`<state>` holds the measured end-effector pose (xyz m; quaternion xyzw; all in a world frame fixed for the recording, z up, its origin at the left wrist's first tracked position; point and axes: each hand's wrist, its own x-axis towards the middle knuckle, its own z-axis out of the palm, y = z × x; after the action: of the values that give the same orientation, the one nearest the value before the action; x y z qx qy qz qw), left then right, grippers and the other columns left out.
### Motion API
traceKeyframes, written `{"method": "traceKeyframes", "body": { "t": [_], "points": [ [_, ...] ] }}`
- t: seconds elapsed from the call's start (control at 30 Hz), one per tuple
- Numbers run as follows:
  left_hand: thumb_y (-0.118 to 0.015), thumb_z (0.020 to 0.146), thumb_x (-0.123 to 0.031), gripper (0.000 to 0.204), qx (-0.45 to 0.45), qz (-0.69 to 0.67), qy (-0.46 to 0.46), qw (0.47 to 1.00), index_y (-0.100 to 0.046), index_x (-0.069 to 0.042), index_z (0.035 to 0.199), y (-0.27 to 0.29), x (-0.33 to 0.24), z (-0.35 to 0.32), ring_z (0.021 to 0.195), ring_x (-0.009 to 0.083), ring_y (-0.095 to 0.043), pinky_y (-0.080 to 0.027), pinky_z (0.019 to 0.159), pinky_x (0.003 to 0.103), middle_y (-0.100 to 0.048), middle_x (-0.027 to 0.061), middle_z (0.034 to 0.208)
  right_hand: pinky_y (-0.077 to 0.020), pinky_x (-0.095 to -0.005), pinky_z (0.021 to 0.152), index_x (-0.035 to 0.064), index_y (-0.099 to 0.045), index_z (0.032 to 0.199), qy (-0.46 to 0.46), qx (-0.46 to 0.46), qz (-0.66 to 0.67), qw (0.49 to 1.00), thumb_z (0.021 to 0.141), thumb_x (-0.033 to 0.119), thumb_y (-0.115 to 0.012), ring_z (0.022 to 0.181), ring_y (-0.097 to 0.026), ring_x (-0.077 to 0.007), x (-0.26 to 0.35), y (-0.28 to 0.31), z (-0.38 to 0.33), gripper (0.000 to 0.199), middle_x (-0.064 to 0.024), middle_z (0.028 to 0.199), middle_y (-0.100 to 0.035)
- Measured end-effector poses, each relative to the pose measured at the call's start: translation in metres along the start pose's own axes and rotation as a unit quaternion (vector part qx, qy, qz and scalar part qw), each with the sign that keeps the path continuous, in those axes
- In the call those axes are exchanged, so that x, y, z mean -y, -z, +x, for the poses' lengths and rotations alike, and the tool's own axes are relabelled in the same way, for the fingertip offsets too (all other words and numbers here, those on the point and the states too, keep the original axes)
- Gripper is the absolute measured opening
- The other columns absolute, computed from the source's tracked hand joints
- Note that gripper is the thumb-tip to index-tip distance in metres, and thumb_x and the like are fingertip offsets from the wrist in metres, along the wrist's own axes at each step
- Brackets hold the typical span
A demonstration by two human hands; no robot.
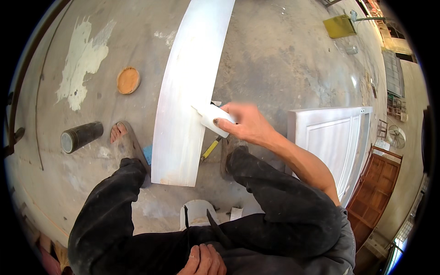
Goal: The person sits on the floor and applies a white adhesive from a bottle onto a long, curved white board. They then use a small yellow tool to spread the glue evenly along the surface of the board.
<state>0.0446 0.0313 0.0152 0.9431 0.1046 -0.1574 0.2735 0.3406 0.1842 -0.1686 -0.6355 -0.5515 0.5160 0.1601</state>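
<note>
A long white board [188,91] stretches away from me between my feet, its near end close to my knees. My right hand [245,121] is closed on a white flat scraper-like piece [214,118], whose thin edge meets the board's right side. Whether it is a scraper or a stiff folded sheet, I cannot make out. Below that hand, a yellow-handled tool [211,149] lies on the floor, its far end hidden. My left hand [205,260] rests on my lap at the lower edge, fingers laid on the dark cloth with nothing visible in them.
A shallow round container of orange-brown paste [128,80] and a dark cylinder [82,137] are left of the board. White paneled woodwork [327,137] stands at right, beside brown wooden furniture [376,188]. Farther off are a yellow dustpan-like item [339,26] and a fan [396,136].
</note>
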Motion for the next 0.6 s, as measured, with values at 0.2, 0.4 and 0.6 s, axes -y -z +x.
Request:
{"method": "traceKeyframes", "body": {
  "t": [0.2,0.4,0.6],
  "points": [
    [-0.049,0.09,-0.026,0.045,0.007,0.003,-0.006,1.0,-0.061,0.005,0.12,0.002,0.002,0.002,0.121,0.0429,-0.057,-0.043,0.108,0.054,-0.061,0.027,0.126,-0.0525,-0.0351,0.071,-0.0011,-0.072,0.109,-0.022,0.001,0.003,1.0,0.087,0.036,-0.07,0.077,-0.069,-0.0225,0.001,0.008,0.007,0.043,-0.0167,0.087,-0.074],
    [-0.048,0.09,-0.026,0.046,0.013,0.003,-0.012,1.0,-0.061,0.005,0.121,0.004,0.008,0.006,0.122,0.0431,-0.056,-0.043,0.108,0.055,-0.061,0.0271,0.127,-0.0522,-0.0343,0.073,-0.0002,-0.073,0.109,-0.05,-0.008,0.025,0.998,0.087,0.036,-0.071,0.079,-0.068,-0.0214,0.003,0.017,0.011,0.042,-0.0151,0.089,-0.074],
    [-0.048,0.09,-0.027,0.046,0.003,0.007,-0.005,1.0,-0.061,0.005,0.121,0.0,0.005,0.005,0.121,0.0425,-0.057,-0.043,0.108,0.056,-0.061,0.0267,0.127,-0.0524,-0.0344,0.073,0.0005,-0.073,0.107,-0.037,0.008,0.013,0.999,0.087,0.036,-0.071,0.079,-0.068,-0.0205,-0.002,0.016,0.01,0.04,-0.0131,0.089,-0.074]
  ]
}}
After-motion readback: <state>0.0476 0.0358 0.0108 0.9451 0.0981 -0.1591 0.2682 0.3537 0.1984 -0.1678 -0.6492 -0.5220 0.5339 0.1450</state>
